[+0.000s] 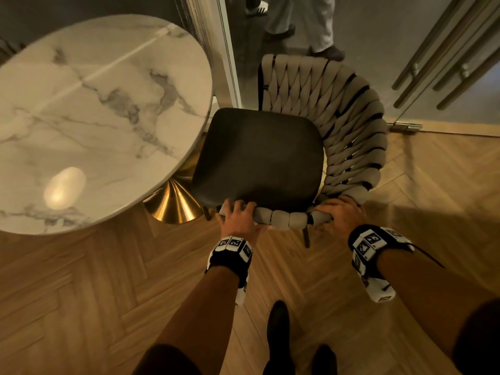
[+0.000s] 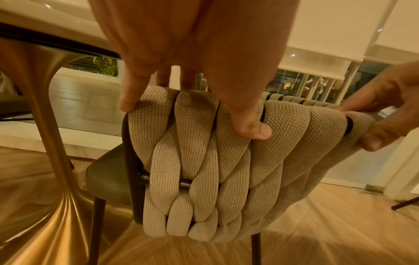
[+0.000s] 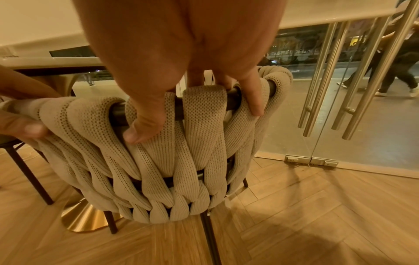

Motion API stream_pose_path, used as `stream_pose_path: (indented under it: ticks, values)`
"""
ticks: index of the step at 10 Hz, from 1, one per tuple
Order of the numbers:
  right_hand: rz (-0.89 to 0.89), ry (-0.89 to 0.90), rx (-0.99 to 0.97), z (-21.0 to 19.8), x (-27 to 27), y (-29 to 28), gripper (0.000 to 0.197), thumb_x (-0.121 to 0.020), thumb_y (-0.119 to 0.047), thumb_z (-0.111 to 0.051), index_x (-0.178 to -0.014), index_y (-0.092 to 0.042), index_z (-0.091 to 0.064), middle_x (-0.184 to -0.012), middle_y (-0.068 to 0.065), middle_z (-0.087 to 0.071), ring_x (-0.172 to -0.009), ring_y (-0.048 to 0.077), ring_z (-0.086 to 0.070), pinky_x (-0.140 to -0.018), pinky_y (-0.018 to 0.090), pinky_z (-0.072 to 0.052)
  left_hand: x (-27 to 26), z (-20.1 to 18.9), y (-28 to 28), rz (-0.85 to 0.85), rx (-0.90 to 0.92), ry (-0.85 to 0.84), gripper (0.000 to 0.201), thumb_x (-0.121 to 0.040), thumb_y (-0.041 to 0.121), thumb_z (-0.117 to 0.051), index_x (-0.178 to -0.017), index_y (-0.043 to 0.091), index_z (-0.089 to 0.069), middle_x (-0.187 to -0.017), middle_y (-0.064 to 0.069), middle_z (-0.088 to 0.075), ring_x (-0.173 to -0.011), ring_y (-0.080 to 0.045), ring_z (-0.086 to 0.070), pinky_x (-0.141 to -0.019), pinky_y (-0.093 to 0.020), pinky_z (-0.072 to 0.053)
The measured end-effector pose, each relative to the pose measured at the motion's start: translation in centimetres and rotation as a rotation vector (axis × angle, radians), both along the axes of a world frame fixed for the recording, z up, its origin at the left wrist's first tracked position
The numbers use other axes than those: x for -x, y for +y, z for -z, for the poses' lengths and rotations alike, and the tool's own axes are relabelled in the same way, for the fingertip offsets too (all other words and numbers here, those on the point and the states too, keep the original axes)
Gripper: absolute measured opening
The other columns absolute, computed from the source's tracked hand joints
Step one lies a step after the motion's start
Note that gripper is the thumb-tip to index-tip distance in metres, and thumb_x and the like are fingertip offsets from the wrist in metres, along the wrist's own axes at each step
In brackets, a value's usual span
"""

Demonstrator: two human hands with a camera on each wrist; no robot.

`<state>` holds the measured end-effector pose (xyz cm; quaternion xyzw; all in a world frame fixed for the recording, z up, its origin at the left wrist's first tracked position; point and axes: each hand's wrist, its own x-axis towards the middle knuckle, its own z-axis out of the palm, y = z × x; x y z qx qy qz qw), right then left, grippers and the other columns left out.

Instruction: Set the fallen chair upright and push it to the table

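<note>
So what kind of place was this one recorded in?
Probably a café or restaurant by its street entrance: a round white marble table on a gold pedestal base, a grey woven-back chair, and glass doors with long steel handles.

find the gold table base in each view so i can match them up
Head: gold table base left of centre, under the marble top's lower right edge.
Left wrist: left edge, tall flared pedestal.
Right wrist: lower left, behind a chair leg.
Shared landmark: the woven chair back.
</note>
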<state>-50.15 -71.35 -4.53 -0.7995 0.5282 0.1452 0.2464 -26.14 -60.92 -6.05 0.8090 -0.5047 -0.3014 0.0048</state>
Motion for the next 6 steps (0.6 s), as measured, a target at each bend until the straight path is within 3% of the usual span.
stream_pose_path:
  ticks: [1, 4, 5, 6]
  values:
    - [-0.022, -0.019, -0.018, 0.3, 0.5, -0.6, 0.062, -0.077, -0.049, -0.076, -0.134, -0.032, -0.057, -0.145, 0.003, -0.052, -0.138, 0.035, -0.034, -0.116, 0.052, -0.031, 0.3, -0.1, -0.2, 0.014, -0.005, -0.007, 0.078, -0.084, 0.066, -0.069, -0.149, 0.031, -0.043, -0.16, -0.008, -0.037, -0.155, -0.04, -0.008, -0.12, -0.073, -0.019]
    - [-0.024, 0.026, -0.04, -1.0, 0.0, -0.6, 0.062, -0.074, -0.046, -0.078, -0.131, -0.033, -0.057, -0.142, 0.001, -0.054, -0.139, 0.031, -0.032, -0.116, 0.051, -0.03, 0.4, -0.9, -0.5, 0.006, -0.019, 0.013, 0.077, -0.087, 0.06, -0.07, -0.152, 0.03, -0.041, -0.161, -0.009, -0.037, -0.156, -0.041, -0.007, -0.121, -0.072, -0.019]
    - [0.017, 0.026, -0.056, -1.7, -0.2, -0.7, 0.086, -0.067, -0.058, -0.079, -0.141, -0.036, -0.042, -0.152, 0.002, -0.044, -0.141, 0.033, -0.031, -0.114, 0.058, -0.034, 0.1, -1.2, 0.1, -0.014, -0.016, 0.048, 0.083, -0.09, 0.057, -0.069, -0.159, 0.033, -0.029, -0.169, -0.01, -0.023, -0.157, -0.041, 0.0, -0.124, -0.069, -0.012]
    - [0.126, -0.071, -0.022, -3.0, -0.6, 0.2, 0.083, -0.074, -0.052, -0.078, -0.144, -0.037, -0.037, -0.154, 0.004, -0.041, -0.14, 0.032, -0.037, -0.11, 0.055, -0.041, 0.4, -3.8, 1.3, -0.054, 0.105, 0.094, 0.082, -0.094, 0.045, -0.069, -0.161, 0.034, -0.023, -0.171, -0.009, -0.019, -0.157, -0.038, -0.009, -0.127, -0.061, -0.014]
